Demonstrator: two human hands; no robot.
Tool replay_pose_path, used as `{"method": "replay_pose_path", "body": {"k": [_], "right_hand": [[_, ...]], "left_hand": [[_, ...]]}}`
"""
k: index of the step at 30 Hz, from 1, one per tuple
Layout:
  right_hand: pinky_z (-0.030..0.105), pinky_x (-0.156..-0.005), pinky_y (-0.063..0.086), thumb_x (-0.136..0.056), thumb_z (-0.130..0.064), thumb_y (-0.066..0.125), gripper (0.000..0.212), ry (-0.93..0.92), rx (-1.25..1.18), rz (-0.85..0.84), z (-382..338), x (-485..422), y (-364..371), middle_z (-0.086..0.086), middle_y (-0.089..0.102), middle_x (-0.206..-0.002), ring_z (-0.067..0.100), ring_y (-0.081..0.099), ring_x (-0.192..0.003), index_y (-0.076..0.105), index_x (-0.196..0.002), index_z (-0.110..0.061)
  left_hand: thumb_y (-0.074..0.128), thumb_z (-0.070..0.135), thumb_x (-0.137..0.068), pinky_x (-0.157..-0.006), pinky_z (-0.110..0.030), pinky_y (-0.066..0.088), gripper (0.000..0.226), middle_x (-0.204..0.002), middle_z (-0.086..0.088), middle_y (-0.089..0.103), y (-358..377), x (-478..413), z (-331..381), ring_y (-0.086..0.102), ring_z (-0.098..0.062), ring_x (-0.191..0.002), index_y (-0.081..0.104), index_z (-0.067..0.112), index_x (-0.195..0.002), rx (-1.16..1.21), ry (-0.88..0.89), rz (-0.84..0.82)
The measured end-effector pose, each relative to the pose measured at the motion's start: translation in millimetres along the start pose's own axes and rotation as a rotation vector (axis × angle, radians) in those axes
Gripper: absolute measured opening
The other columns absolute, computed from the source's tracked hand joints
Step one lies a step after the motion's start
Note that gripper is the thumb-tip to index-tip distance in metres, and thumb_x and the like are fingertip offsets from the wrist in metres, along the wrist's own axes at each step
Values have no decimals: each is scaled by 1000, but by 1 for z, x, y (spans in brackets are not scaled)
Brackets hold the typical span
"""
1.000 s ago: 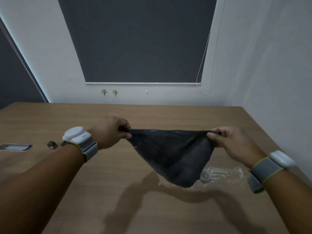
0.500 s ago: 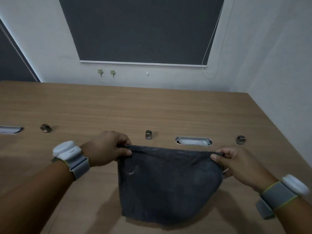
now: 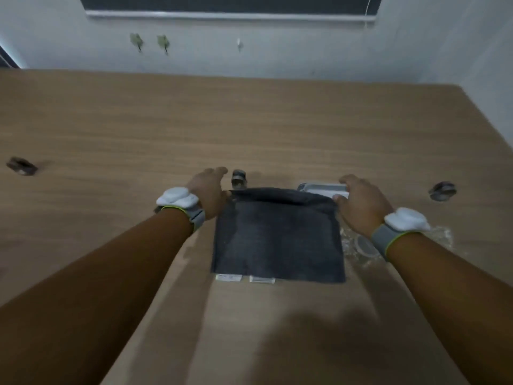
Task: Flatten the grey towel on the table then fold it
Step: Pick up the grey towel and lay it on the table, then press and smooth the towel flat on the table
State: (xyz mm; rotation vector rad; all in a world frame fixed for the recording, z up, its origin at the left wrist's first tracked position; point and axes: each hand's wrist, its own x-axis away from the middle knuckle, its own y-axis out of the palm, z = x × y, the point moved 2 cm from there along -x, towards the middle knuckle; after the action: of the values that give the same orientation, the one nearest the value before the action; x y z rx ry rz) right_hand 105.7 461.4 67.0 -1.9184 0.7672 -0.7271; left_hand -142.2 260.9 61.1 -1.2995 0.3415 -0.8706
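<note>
Here the grey towel (image 3: 277, 240) lies spread on the wooden counter (image 3: 249, 120), its far edge slightly rumpled, 2 white labels (image 3: 244, 278) at its near edge. The left hand (image 3: 208, 193) and right hand (image 3: 361, 204) sit at its far corners; blur hides whether they pinch it.

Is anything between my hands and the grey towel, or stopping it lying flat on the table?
Nothing visible does. The left hand and right hand are at the far corners of the grey towel; it lies on the table, with a metal knob just beyond its far edge.
</note>
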Motion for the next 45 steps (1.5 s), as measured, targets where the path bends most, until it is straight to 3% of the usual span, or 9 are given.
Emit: {"method": "replay_pose_path", "body": {"k": [6, 9, 16, 24, 29, 31, 34, 38, 45], "right_hand": [[46, -106, 43, -99, -19, 58, 43, -237, -22, 112, -9, 28, 69, 19, 53, -140, 39, 48, -129, 55, -139, -7], [44, -118, 33, -101, -25, 54, 46, -280, 33, 27, -8, 24, 109, 17, 47, -150, 36, 40, -140, 53, -144, -7], [49, -125, -10, -102, -64, 14, 72, -224, 265, -73, 7, -24, 169, -2, -11, -171, 25, -14, -157, 0, -163, -28], [54, -126, 4, -102, -68, 9, 74, -267, 302, -13, 14, 18, 175, 2, 7, -169, 25, 2, -157, 12, -162, -25], [58, -115, 26, -99, -69, 22, 76, -256, 278, -25, 25, 84, 183, 4, 37, -162, 30, 37, -148, 47, -152, -21], [57, -114, 27, -98, -69, 21, 76, -245, 290, -3, 24, 83, 182, 3, 40, -160, 29, 40, -146, 51, -149, -22], [57, -116, 24, -100, -66, 20, 74, -281, 302, 11, 18, 61, 181, 4, 38, -162, 29, 35, -149, 46, -152, -21], [56, -123, 19, -102, -65, 20, 72, -250, 295, 24, 7, 10, 175, 2, 32, -165, 28, 25, -154, 30, -159, -24], [48, -127, -4, -99, -59, 2, 73, -281, 334, 2, -2, -47, 185, -3, 5, -171, 20, -2, -158, 7, -163, -22]], "left_hand": [[49, 29, -102, -117, -40, 30, 56, -161, -10, 30, 95, 19, 25, 33, -33, -144, 34, 14, -154, 13, 256, 3], [41, 42, -103, -123, -41, 17, 60, -166, -6, 22, 138, 17, 27, 21, -29, -151, 28, 19, -157, -51, 272, 7], [4, 69, -96, -124, -48, -9, 77, -169, 3, -8, 171, -14, 15, -9, -21, -155, 1, 28, -161, -158, 206, 25], [4, 64, -100, -124, -47, -10, 69, -168, 2, -9, 176, 28, 11, -17, -16, -153, -3, 29, -160, -134, 206, 59], [31, 63, -98, -115, -49, 17, 69, -162, -4, 31, 192, 91, 9, 29, -25, -150, 38, 24, -154, -171, 212, -20], [35, 64, -96, -112, -47, 18, 69, -160, -3, 36, 189, 89, 8, 32, -22, -147, 42, 24, -152, -193, 207, 1], [26, 64, -100, -116, -47, 14, 67, -164, 0, 27, 184, 68, 9, 25, -22, -151, 35, 27, -156, -169, 238, 21], [8, 66, -100, -123, -42, -11, 69, -168, 6, -2, 171, 16, 6, -10, -13, -154, 4, 32, -160, -123, 232, 71], [3, 64, -97, -124, -41, -9, 71, -169, 5, -1, 165, -34, 1, -5, -14, -155, 3, 31, -160, -169, 207, 95]]}}
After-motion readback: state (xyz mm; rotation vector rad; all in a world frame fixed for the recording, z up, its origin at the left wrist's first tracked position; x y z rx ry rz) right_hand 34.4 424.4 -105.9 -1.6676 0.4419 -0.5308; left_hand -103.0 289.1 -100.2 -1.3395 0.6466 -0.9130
